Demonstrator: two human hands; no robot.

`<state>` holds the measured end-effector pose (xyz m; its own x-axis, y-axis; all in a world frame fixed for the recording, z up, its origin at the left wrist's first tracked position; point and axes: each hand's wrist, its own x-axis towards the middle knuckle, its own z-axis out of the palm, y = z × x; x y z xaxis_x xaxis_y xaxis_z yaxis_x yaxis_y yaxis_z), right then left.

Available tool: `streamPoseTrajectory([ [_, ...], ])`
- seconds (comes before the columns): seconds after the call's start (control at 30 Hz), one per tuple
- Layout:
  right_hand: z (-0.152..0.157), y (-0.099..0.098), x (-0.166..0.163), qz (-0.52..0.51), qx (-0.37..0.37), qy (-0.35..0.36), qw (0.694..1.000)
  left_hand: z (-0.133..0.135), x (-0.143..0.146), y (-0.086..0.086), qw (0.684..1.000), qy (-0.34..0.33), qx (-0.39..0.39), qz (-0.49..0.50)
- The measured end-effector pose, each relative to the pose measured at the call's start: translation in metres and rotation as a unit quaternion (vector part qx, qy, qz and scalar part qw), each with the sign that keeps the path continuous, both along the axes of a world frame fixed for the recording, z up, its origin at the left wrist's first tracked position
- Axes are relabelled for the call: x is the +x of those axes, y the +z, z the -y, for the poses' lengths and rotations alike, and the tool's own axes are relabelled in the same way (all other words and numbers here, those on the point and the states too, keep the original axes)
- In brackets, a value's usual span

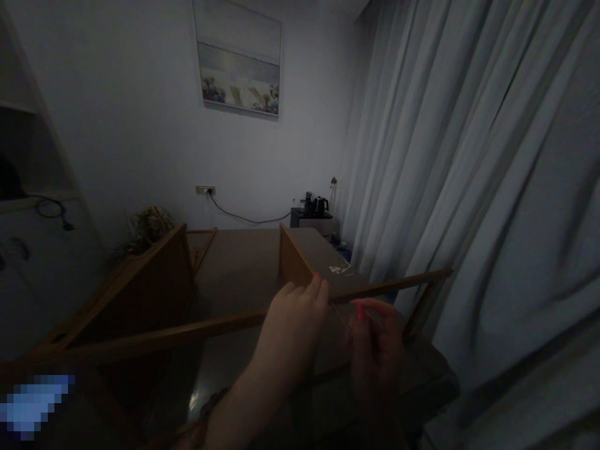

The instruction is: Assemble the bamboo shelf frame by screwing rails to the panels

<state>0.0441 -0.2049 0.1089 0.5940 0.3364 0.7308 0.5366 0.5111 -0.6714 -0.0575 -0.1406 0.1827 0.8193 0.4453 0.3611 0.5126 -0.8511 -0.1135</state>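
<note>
A wooden frame [187, 334] with a long rail and upright panels stands on the table in front of me. My left hand [297, 312] is closed over the rail, where a middle wooden panel [295, 253] meets it. Just to the right, my right hand [377, 331] is pinched, thumb and forefinger together. A thin rod [341, 317] runs from near the rail to the right fingers; dim light hides its exact kind. The contact between the rod's far end and the wood is hard to make out.
Small light pieces [341, 270] lie scattered on the tabletop [244, 250]. A larger side panel [135, 287] rises at the left. Beyond the table, a black kettle [321, 205] stands on a small cabinet [314, 222]. Long curtains [469, 156] hang close on the right.
</note>
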Motion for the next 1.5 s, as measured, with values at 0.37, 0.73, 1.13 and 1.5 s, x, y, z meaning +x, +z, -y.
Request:
streamPoseTrajectory([
  [0.37,0.007,-0.018,0.018,0.115,-0.005,-0.001,0.993,-0.002,0.001,-0.001,1.000,-0.004,-0.010,0.005],
  [0.73,0.003,-0.021,0.019,0.158,0.017,0.015,0.987,0.000,0.000,-0.001,1.000,-0.002,0.007,0.005],
  [1.13,0.002,-0.019,0.016,0.171,0.038,-0.032,0.984,-0.004,0.003,-0.005,1.000,-0.005,-0.003,0.019],
  [1.5,0.002,-0.024,0.019,0.131,0.037,-0.025,0.990,-0.004,0.001,-0.004,1.000,-0.006,0.008,0.023],
])
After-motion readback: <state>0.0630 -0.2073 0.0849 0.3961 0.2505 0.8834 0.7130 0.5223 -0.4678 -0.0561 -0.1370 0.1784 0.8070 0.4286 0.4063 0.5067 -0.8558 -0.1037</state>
